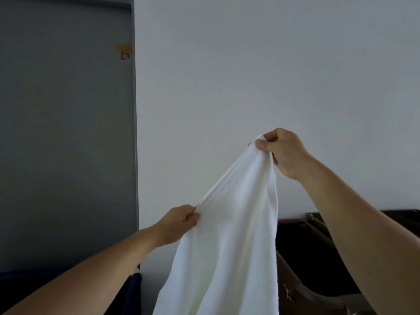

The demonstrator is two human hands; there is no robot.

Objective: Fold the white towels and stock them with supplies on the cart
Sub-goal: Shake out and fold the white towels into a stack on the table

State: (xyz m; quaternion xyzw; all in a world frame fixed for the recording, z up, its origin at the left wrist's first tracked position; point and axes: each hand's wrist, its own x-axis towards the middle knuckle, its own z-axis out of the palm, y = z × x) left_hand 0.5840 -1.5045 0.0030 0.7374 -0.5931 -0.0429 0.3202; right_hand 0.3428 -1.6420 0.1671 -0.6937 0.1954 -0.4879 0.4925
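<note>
The white towel (pixel 229 235) hangs in the air in front of the person, bunched and unfolded, with its lower part running out of sight below. The main risk appears to be at the left hand (pixel 179 223): it pinches only a thin rolled edge, and a sharp pull to spread the cloth could strip that edge free and leave the towel swinging from one corner. A trailing end may also catch on the dark furniture (pixel 318 258) just beside it, though the bottom is unseen. The right hand (pixel 280 151) is raised high, arm extended forward, fingers and thumb clamped on the top corner. The left hand sits lower and nearer, forearm angled upward, fingertips closed on the side edge. No cart is identifiable.
</note>
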